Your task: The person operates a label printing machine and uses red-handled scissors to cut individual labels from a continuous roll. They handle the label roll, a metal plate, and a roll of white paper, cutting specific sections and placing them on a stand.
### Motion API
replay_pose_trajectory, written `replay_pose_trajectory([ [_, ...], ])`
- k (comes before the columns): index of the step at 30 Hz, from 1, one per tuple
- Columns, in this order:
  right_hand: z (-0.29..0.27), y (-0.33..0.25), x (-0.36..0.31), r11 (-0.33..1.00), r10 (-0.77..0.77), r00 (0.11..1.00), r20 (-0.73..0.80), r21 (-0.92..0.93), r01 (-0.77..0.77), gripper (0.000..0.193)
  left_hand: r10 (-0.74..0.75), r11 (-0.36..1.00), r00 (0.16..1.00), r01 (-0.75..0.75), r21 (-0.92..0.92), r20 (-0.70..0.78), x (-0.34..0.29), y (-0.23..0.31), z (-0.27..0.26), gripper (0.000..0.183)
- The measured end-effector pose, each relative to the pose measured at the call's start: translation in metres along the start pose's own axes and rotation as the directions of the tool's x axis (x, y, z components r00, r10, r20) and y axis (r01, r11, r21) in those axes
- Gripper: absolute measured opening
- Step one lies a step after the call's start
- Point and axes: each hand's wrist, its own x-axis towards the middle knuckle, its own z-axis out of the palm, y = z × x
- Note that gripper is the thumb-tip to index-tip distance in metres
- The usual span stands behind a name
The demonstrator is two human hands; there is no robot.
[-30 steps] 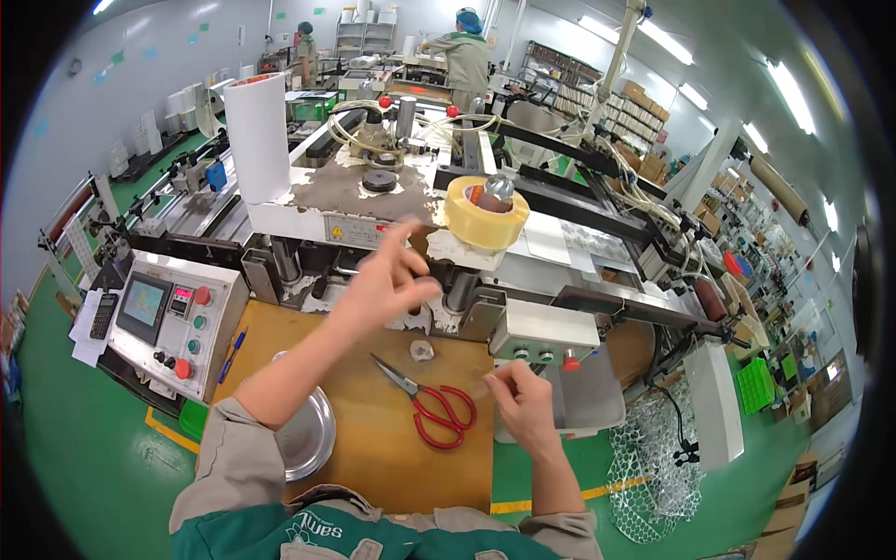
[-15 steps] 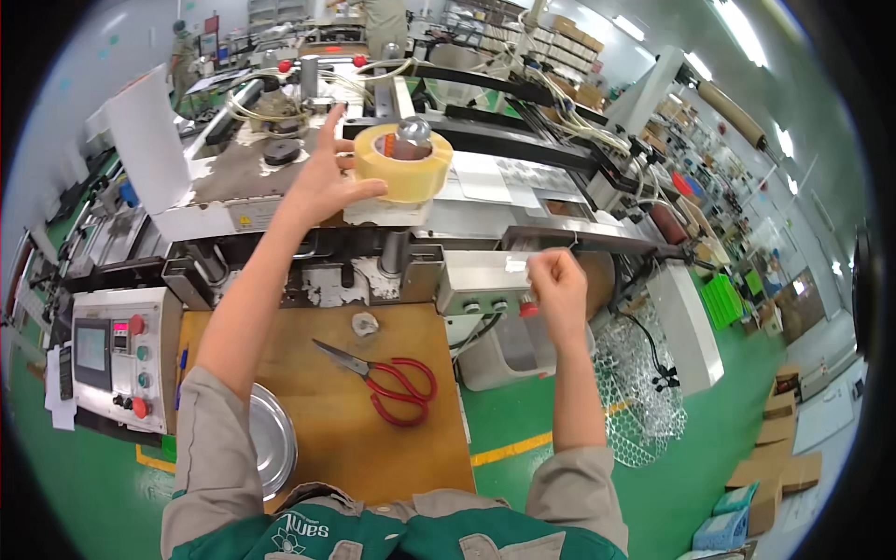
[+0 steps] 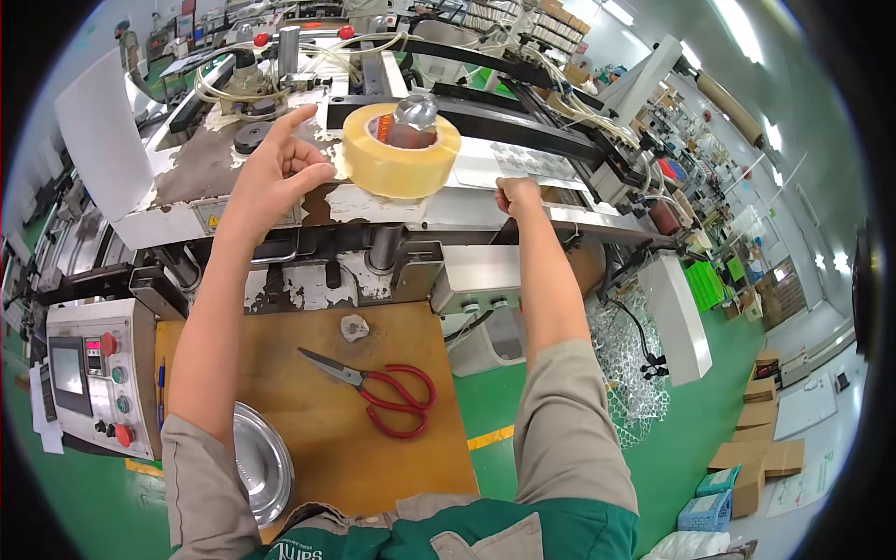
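Observation:
A wide roll of yellowish clear tape (image 3: 401,154) sits on a spindle with a shiny metal knob, on top of the worn machine (image 3: 280,201). My left hand (image 3: 271,177) is raised beside the roll's left side, fingers spread, thumb tip against the roll. My right hand (image 3: 516,194) is closed just right of the roll, at the machine's top edge. It seems to pinch the tape's loose end, though the strip itself is hard to make out.
Below lies a brown worktop (image 3: 308,448) with red-handled scissors (image 3: 383,392), a small crumpled lump (image 3: 355,327) and a metal bowl (image 3: 261,462). A control panel with buttons (image 3: 89,373) is at left. A wire basket (image 3: 635,373) and cardboard boxes (image 3: 756,462) stand on the green floor at right.
Both hands have risen from the worktop up to the tape roll. The left hand went to the roll's left side, and the right hand moved up to its right side.

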Motion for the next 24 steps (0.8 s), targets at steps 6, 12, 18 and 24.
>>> replay_pose_trajectory([
  [6,0.013,0.017,0.030,0.996,0.027,0.999,-0.032,-0.085,-0.029,0.025,-0.033,0.999,0.999,0.033,-0.008,0.012,-0.001,0.005,0.000,0.069],
  [12,0.020,0.025,0.041,0.999,0.035,0.999,0.001,-0.028,-0.034,0.023,-0.004,1.000,1.000,0.004,-0.003,0.018,0.000,0.002,-0.002,0.069],
  [18,0.019,0.038,0.056,0.999,-0.014,0.999,-0.048,-0.042,0.012,0.021,-0.025,1.000,1.000,0.025,-0.002,0.003,-0.001,0.005,0.001,0.068],
  [24,0.024,0.038,0.060,0.989,-0.056,0.996,-0.075,-0.139,0.046,0.025,-0.028,0.999,1.000,0.029,-0.038,0.009,0.000,0.002,0.002,0.069],
])
